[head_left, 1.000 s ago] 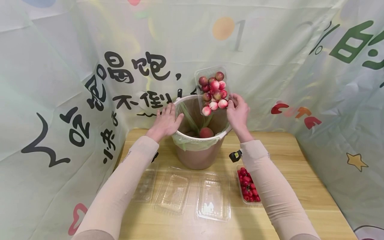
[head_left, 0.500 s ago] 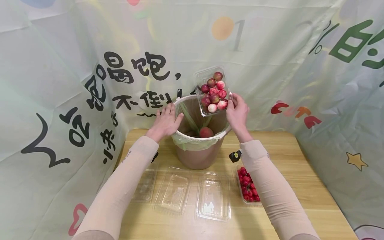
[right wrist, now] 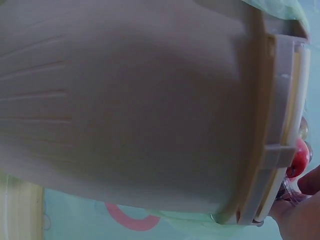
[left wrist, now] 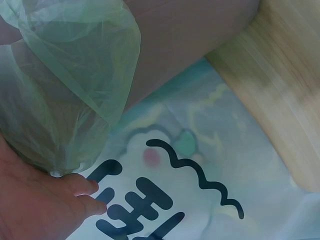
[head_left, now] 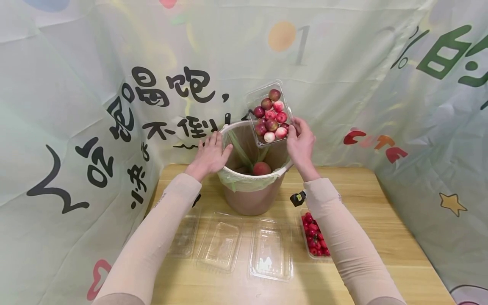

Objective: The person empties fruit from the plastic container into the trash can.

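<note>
My right hand (head_left: 301, 142) pinches the lower right edge of a clear plastic box (head_left: 253, 100), tilted over the back of a waste bin (head_left: 250, 199). Several round fruits, some dark purplish red and some pink and white, lie in the box (head_left: 270, 114). My left hand (head_left: 211, 153) rests with fingers stretched out on the left of the bin's white rim. A pale green liner bag (head_left: 248, 183) hangs over that rim, and a reddish peach-like fruit (head_left: 262, 168) shows inside. In the right wrist view, part of a red fruit (right wrist: 299, 159) shows past the rim, near my fingertips.
In front of the bin, clear plastic boxes (head_left: 271, 250) lie on the wooden table (head_left: 362, 212). A box of small red fruits (head_left: 314, 237) stands at right, partly hidden by my right sleeve. Printed cloth walls (head_left: 335, 97) rise behind and on both sides.
Fewer fruits show in the box than one second ago; some have left its lower end over the bin. The box has shifted slightly up and left. My left hand stays put.
</note>
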A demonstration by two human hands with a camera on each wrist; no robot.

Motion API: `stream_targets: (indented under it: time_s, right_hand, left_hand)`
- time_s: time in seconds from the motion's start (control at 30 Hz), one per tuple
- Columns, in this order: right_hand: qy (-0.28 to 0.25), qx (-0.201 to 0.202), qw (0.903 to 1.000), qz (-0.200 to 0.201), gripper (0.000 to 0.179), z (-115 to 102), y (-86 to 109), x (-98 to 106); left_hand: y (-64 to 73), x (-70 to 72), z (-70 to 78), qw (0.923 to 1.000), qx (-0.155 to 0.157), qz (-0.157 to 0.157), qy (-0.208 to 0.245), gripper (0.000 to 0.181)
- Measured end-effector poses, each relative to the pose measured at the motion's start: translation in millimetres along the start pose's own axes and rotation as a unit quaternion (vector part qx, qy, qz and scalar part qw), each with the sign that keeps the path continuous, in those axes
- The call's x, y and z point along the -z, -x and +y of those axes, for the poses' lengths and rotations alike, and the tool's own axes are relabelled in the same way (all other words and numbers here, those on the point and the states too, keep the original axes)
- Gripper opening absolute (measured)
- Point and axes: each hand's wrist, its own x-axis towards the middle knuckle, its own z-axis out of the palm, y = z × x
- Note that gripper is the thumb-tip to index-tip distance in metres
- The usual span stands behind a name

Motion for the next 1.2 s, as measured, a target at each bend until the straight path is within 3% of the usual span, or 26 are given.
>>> stream_targets:
  time_s: [0.4,0.8,1.2]
  right_hand:
    - [-0.016,0.047,0.9987,-0.007,0.03,0.8,1.4,-0.9]
    - [0.002,0.088,0.9961,-0.008,0.033,3.5,3.6,-0.4]
    - [-0.013,0.074,0.9971,-0.01,0.036,4.9,4.5,-1.6]
  left_hand:
    - [-1.4,0.3,0.4,1.0,0.003,-0.005,-0.004,0.079]
    - [0.5,0.5,0.8,1.0,0.004,-0.008,-0.004,0.079]
    - [2.0,0.1,0.5,1.0,0.001,-0.006,-0.004,0.08]
